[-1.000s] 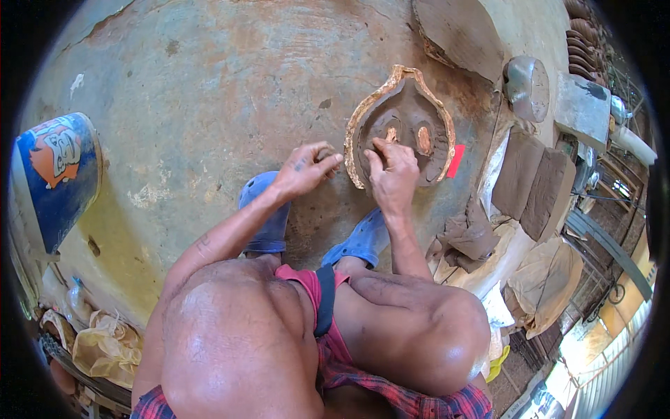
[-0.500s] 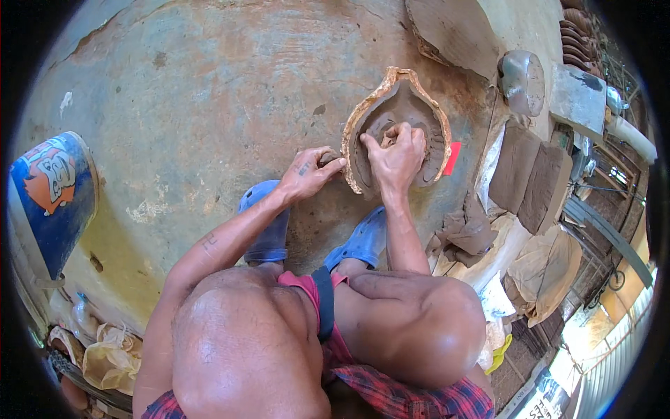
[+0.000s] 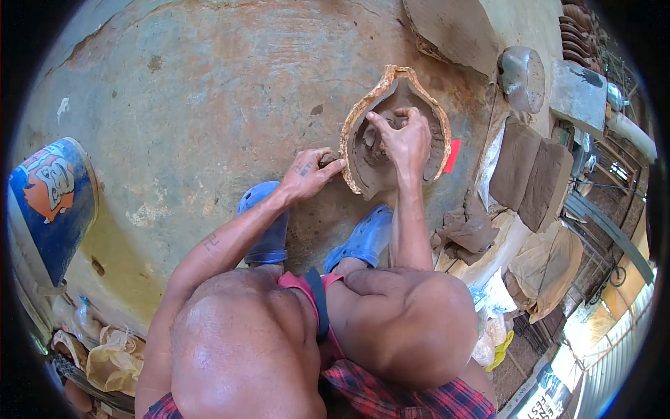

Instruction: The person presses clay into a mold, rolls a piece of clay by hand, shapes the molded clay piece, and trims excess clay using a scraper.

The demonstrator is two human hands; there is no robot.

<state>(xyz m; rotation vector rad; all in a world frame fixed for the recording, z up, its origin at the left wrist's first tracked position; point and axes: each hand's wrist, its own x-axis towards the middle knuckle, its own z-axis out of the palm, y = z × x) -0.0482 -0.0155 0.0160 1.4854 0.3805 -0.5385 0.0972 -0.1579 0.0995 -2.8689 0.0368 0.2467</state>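
A pale, crusted horseshoe-shaped mould (image 3: 345, 143), narrowed at its top, stands on the floor lined with wet dark grey clay (image 3: 363, 170). Inside it, my right hand (image 3: 406, 140) bends its fingers down onto the clay, thumb apart from them; its fingertips partly hide what they touch. My left hand (image 3: 311, 171) is curled at the mould's left edge, closed round a small dark clay lump (image 3: 328, 159). A flat red piece (image 3: 452, 156) lies against the mould's right side. My feet in blue clogs (image 3: 364, 236) are just below it.
Clay slabs (image 3: 530, 174), a clay slab (image 3: 453, 31), a crumpled clay heap (image 3: 467, 237), a metal vessel (image 3: 523, 78) and a grey block (image 3: 578, 94) line the right. A blue printed container (image 3: 52, 230) stands at left, above plastic sacks (image 3: 112, 356).
My right hand has moved up and deeper into the mould, covering the pale patches seen earlier. My left hand has settled slightly lower against the mould's left edge.
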